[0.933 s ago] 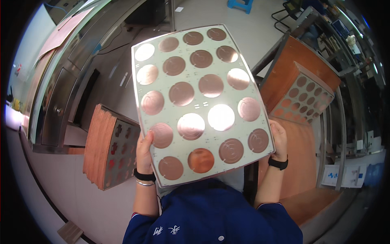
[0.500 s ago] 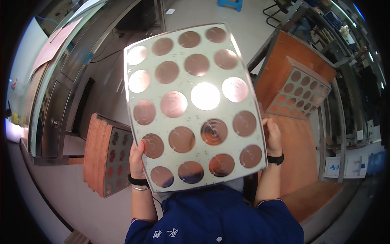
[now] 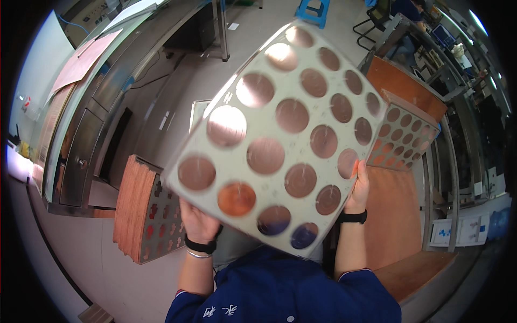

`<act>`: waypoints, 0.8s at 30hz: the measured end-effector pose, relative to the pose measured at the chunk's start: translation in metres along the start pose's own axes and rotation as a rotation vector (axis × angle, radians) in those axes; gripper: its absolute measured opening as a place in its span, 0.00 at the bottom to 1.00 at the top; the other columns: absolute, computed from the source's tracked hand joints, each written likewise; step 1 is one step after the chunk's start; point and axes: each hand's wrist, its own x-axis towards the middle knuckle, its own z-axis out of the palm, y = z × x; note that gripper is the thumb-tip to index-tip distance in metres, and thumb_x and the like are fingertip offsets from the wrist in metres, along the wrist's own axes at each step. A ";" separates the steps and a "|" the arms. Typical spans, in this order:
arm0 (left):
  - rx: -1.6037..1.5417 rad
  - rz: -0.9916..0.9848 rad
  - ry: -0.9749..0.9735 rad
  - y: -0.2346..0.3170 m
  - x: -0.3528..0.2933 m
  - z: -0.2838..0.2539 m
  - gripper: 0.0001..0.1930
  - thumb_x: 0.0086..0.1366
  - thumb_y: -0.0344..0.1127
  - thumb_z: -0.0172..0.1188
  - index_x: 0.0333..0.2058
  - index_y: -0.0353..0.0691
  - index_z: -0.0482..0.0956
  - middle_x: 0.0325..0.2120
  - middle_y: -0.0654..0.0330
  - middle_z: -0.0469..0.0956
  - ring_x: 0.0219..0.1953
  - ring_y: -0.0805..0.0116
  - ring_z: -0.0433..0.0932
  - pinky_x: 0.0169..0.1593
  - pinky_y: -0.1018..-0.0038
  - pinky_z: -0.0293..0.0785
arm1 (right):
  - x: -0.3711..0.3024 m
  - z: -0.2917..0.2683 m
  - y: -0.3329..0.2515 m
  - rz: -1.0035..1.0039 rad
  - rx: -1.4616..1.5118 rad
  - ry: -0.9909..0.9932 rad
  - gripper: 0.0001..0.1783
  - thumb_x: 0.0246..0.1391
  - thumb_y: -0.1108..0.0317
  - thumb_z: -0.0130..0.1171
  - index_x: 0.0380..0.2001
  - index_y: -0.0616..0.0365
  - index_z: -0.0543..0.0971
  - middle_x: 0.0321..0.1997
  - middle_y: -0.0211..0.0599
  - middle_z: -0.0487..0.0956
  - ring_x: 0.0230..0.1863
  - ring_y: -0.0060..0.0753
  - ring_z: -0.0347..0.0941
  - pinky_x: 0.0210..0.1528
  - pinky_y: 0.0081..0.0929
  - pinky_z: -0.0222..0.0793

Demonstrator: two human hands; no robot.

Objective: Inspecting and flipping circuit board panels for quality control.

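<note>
A thin, pale-green circuit board panel (image 3: pixel 274 133) with rows of round copper discs is held up in front of me, turned at a slant. My left hand (image 3: pixel 200 222) supports its lower-left edge from beneath, its fingers mostly hidden behind the panel. My right hand (image 3: pixel 360 188) grips the right edge, with the thumb near a disc on the front face. Bright glare covers several discs along the upper-left side. Behind the panel's left edge, part of another pale flat piece (image 3: pixel 198 112) shows.
At left stands a thick stack of copper-edged panels (image 3: pixel 129 215) beside a metal cabinet (image 3: pixel 75 161). On the right, similar disc-patterned panels (image 3: pixel 404 134) lean on a brown-boarded rack (image 3: pixel 390 215). A blue stool (image 3: pixel 313 11) and a seated person (image 3: pixel 406 13) are farther off.
The panel has rotated clockwise, its top edge now pointing to the upper right. My left hand moved from the left edge to beneath the lower-left corner; my right hand stays at the right edge.
</note>
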 end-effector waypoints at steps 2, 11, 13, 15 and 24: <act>0.102 -0.052 -0.107 -0.018 -0.003 0.002 0.22 0.68 0.45 0.45 0.56 0.41 0.62 0.54 0.58 0.67 0.56 0.62 0.66 0.62 0.63 0.59 | -0.001 0.000 0.009 -0.067 0.065 0.054 0.16 0.62 0.64 0.45 0.52 0.58 0.67 0.51 0.33 0.72 0.53 0.28 0.67 0.55 0.33 0.65; 0.257 -0.061 0.005 -0.012 0.007 -0.010 0.17 0.64 0.30 0.52 0.52 0.42 0.66 0.47 0.61 0.72 0.50 0.70 0.71 0.55 0.70 0.66 | -0.006 -0.042 -0.061 -0.225 0.061 -0.023 0.23 0.62 0.62 0.43 0.59 0.57 0.62 0.51 0.39 0.73 0.53 0.36 0.69 0.56 0.36 0.64; 0.408 0.017 0.037 -0.003 0.007 -0.006 0.17 0.64 0.29 0.52 0.52 0.40 0.66 0.45 0.62 0.73 0.49 0.71 0.71 0.56 0.72 0.66 | -0.013 -0.010 -0.070 -0.340 -0.025 0.121 0.25 0.62 0.62 0.42 0.60 0.57 0.59 0.50 0.41 0.74 0.50 0.34 0.71 0.52 0.33 0.67; 0.455 0.039 0.061 0.006 0.008 -0.015 0.15 0.63 0.29 0.53 0.49 0.37 0.67 0.43 0.62 0.74 0.47 0.73 0.71 0.54 0.74 0.66 | -0.018 -0.006 -0.078 -0.457 -0.119 0.269 0.26 0.62 0.62 0.41 0.62 0.57 0.56 0.49 0.43 0.75 0.47 0.32 0.73 0.48 0.30 0.70; 0.847 0.148 0.187 0.047 -0.001 -0.041 0.04 0.66 0.33 0.50 0.36 0.39 0.70 0.27 0.68 0.72 0.29 0.81 0.68 0.37 0.84 0.64 | -0.036 -0.031 -0.084 -0.167 -0.829 0.093 0.25 0.61 0.62 0.47 0.59 0.60 0.63 0.24 0.26 0.74 0.21 0.10 0.59 0.21 0.09 0.50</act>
